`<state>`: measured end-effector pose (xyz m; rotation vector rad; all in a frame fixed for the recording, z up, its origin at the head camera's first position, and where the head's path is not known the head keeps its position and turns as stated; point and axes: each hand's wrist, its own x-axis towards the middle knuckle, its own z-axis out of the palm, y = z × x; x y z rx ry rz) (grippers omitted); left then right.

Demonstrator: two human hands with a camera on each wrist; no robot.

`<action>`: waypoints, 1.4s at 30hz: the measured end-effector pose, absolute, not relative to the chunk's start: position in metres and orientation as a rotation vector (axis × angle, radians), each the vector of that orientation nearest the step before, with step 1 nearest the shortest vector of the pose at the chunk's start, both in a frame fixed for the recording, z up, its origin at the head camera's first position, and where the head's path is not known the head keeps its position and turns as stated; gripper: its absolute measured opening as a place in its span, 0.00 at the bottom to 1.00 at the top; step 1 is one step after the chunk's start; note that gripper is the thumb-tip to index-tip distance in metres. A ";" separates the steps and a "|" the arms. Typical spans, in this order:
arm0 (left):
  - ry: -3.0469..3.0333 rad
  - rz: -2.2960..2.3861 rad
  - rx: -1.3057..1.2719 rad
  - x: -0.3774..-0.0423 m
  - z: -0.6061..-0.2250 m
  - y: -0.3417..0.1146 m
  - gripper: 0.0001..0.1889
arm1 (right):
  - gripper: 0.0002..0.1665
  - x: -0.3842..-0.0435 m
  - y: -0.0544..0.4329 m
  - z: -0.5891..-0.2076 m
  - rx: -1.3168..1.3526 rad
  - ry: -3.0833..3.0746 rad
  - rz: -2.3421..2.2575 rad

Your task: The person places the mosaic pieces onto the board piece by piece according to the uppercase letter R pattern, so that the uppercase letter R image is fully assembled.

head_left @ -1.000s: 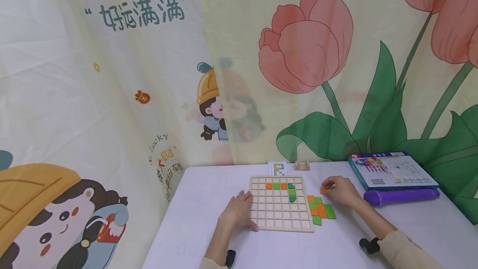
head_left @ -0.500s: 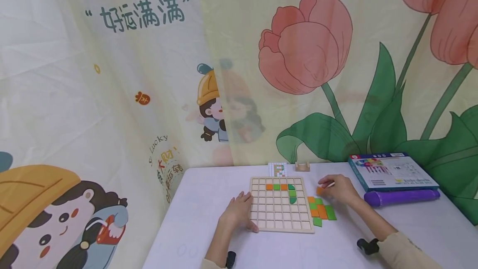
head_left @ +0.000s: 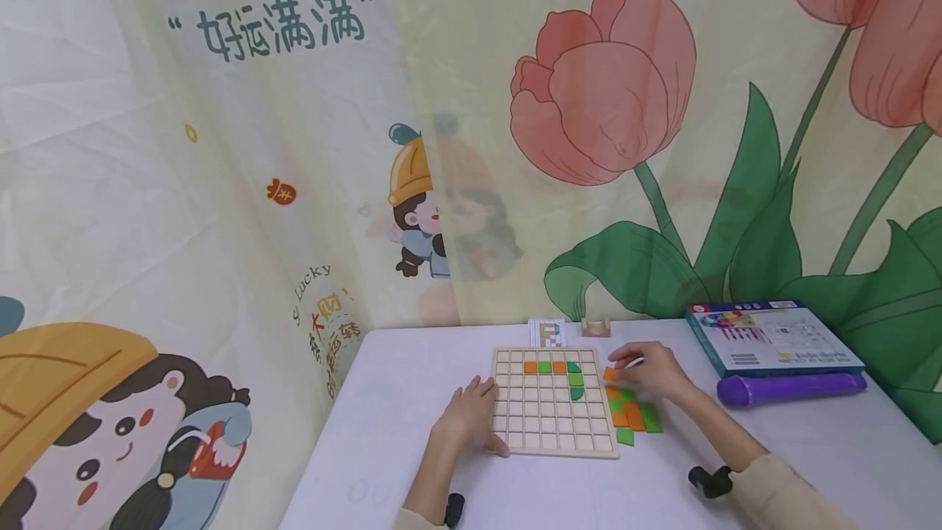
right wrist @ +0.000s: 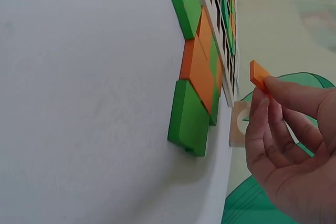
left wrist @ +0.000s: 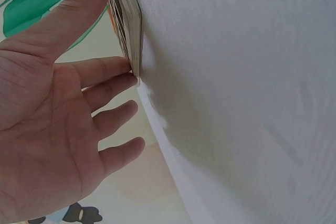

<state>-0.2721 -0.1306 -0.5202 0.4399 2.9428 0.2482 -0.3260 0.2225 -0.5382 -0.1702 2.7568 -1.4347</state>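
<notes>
My right hand [head_left: 653, 370] pinches a small orange tile [right wrist: 258, 74] between thumb and fingers. It is raised beside the right edge of a wooden grid board [head_left: 555, 455]. Thumb and fingertips of my left hand [head_left: 465, 417] touch the board's left side and near left corner, fingers fairly straight. Set in the board's upper cells is a row of orange and green tiles [head_left: 545, 367], with a green square [head_left: 576, 379] and a rounded dark green piece [head_left: 577, 393] below its right end. Loose orange and green tiles [right wrist: 197, 72] lie against the board's right side.
Behind the board stands a printed pattern card [head_left: 547, 333], with a small wooden holder [head_left: 596, 327] to its right. A flat boxed set [head_left: 773, 339] lies at the back right, a purple tube [head_left: 791, 388] in front of it. A printed curtain hangs behind the table.
My right hand has moved left with the orange tile, from beyond the loose tiles to the board's right edge. The left hand and the board have stayed in place.
</notes>
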 end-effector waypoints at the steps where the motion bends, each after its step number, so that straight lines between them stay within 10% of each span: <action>1: 2.942 0.248 0.440 -0.272 -0.520 -0.131 0.60 | 0.15 -0.326 0.220 -0.538 -0.168 2.754 -1.440; 42: 2.926 0.206 0.442 -0.275 -0.526 -0.133 0.60 | 0.13 -0.339 0.154 -0.559 -0.252 2.667 -1.517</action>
